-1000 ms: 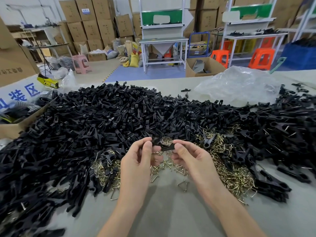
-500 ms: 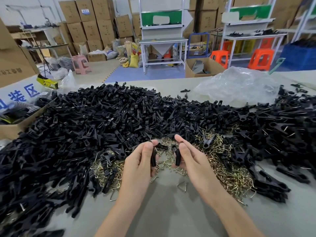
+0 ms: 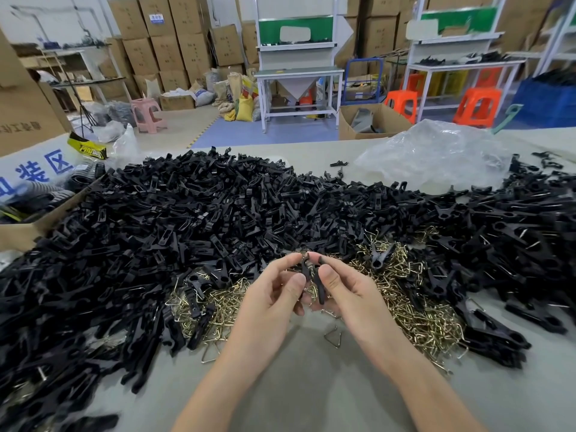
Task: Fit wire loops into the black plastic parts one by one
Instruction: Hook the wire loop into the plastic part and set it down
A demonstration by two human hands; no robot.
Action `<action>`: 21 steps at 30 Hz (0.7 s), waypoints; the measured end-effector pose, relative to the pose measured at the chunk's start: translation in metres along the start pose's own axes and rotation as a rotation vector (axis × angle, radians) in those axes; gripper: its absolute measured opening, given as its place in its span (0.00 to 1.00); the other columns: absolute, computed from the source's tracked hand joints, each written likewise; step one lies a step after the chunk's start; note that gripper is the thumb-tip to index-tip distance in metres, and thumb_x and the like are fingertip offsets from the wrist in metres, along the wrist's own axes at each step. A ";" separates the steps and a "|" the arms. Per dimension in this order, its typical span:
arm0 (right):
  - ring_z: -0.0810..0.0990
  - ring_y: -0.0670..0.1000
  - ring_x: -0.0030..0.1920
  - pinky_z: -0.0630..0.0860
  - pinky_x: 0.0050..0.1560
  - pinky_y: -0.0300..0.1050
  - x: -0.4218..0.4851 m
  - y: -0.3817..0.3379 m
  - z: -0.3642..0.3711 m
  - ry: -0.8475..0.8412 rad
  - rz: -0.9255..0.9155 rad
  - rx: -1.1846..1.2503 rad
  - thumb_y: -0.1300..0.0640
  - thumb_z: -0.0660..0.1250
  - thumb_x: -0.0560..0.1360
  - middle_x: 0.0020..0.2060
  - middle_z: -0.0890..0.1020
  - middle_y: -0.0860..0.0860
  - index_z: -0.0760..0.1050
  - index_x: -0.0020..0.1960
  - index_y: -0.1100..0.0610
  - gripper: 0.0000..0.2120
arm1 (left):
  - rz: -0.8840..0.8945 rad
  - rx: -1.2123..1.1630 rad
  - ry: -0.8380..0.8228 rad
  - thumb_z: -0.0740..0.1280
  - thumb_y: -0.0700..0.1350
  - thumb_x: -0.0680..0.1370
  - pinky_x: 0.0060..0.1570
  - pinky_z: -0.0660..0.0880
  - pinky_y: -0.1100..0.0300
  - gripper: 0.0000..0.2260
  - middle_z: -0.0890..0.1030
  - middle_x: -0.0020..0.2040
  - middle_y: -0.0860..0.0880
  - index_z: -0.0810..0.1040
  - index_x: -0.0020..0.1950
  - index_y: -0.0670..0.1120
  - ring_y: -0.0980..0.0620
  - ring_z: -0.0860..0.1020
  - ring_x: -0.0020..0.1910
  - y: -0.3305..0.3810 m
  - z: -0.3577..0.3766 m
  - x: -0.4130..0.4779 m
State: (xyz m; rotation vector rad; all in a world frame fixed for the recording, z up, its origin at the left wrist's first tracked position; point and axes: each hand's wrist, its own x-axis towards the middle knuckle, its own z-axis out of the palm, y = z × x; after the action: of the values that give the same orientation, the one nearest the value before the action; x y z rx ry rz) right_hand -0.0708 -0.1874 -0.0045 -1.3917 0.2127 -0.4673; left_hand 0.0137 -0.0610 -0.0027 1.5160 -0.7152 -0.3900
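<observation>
My left hand (image 3: pixel 274 294) pinches one black plastic part (image 3: pixel 305 269) between thumb and fingers, held upright. My right hand (image 3: pixel 349 291) pinches a second black plastic part (image 3: pixel 321 291) right beside it, the two pieces nearly touching above the table. A small wire loop seems to sit between them, mostly hidden by my fingers. Below and behind my hands lies a heap of brass wire loops (image 3: pixel 414 310). A huge pile of black plastic parts (image 3: pixel 193 219) covers the table from left to right.
A loose wire loop (image 3: pixel 333 336) lies on the grey table (image 3: pixel 299 385) near my wrists. A crumpled clear plastic bag (image 3: pixel 436 151) sits at the back right, an open cardboard box (image 3: pixel 18 235) at the left edge. Assembled clips (image 3: pixel 498 332) lie to the right.
The single piece held across both hands a second ago is now two parts, turned upright. My hands drew slightly apart, then brought the parts close together again.
</observation>
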 end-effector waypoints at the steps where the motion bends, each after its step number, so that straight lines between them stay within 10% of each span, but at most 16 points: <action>1: 0.83 0.50 0.43 0.83 0.48 0.44 0.000 0.000 0.000 -0.002 0.000 0.000 0.46 0.65 0.77 0.48 0.86 0.56 0.83 0.58 0.38 0.12 | 0.000 -0.004 -0.004 0.64 0.40 0.83 0.41 0.77 0.58 0.12 0.82 0.39 0.52 0.77 0.64 0.52 0.52 0.79 0.38 0.000 0.000 0.000; 21: 0.83 0.52 0.44 0.82 0.52 0.50 0.000 0.000 0.000 -0.048 0.016 0.029 0.47 0.64 0.78 0.49 0.86 0.60 0.83 0.59 0.40 0.13 | 0.002 -0.022 -0.030 0.65 0.39 0.82 0.37 0.75 0.64 0.10 0.82 0.37 0.52 0.81 0.60 0.50 0.56 0.78 0.37 0.004 0.002 -0.004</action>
State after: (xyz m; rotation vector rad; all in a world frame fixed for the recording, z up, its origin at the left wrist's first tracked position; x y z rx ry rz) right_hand -0.0709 -0.1870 -0.0043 -1.3707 0.1773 -0.4213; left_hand 0.0089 -0.0601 0.0004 1.4913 -0.7339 -0.4182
